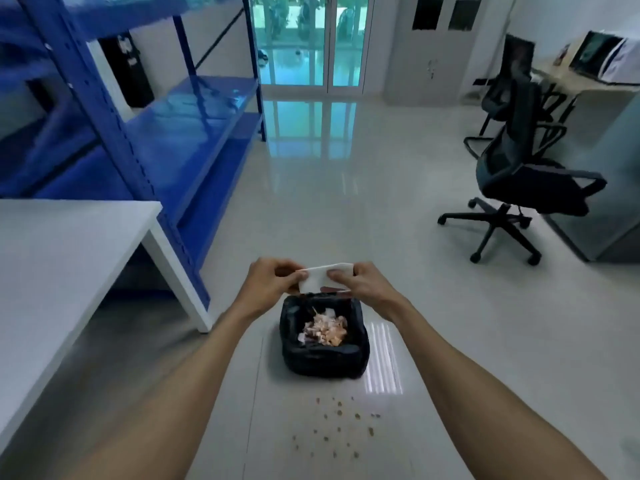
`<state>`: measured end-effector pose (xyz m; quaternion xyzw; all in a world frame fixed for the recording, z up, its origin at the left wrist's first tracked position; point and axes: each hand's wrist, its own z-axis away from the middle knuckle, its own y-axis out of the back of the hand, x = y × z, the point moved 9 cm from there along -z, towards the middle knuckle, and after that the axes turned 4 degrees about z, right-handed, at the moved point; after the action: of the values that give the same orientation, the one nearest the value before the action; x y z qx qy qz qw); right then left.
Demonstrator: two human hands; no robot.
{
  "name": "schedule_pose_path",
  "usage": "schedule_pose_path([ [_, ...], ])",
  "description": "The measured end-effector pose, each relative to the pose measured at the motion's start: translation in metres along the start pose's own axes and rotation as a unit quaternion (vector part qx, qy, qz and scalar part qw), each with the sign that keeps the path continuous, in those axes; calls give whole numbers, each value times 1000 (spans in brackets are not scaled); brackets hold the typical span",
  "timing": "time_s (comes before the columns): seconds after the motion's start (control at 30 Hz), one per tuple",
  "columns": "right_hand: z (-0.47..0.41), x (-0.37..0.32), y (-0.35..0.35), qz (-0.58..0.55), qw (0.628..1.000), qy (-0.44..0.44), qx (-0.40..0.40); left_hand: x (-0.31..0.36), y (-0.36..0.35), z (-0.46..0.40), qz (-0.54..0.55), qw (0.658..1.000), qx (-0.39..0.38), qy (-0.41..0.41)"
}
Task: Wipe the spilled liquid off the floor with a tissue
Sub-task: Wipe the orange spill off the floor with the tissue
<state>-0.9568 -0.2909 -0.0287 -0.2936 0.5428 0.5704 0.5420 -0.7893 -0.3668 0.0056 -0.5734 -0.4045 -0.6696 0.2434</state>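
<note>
Both my hands hold one white tissue (320, 278) stretched out in front of me, above the far rim of a small bin. My left hand (272, 280) pinches its left edge and my right hand (360, 282) pinches its right edge. The spilled liquid (337, 427) shows as several small brownish drops scattered over the pale floor tile, nearer to me than the bin and well below my hands.
A small bin (358, 358) lined with a black bag holds crumpled stained tissues. A white table (69, 244) stands at the left with blue metal shelving (145, 126) behind it. A black office chair (519, 188) stands at the right. Glass doors lie far ahead.
</note>
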Motion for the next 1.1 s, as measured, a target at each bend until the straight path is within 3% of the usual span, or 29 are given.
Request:
schedule_pose_path([
  [0.27,-25,227,-77,-54,995,-49,-73,-238,-78,14,-4,999,-25,48],
  [0.57,-79,437,-142,-106,988,-30,-108,-453,-136,14,-5,1000,-12,14],
  [0.7,-85,502,-172,-126,984,-44,-118,-512,-144,29,-1,1000,26,-12],
  [0.93,-95,567,-193,-149,981,-53,-110,-569,-161,35,-9,1000,7,-20],
  [1.1,-100,635,-176,-71,993,-74,-50,-639,-185,43,-178,982,-66,10],
])
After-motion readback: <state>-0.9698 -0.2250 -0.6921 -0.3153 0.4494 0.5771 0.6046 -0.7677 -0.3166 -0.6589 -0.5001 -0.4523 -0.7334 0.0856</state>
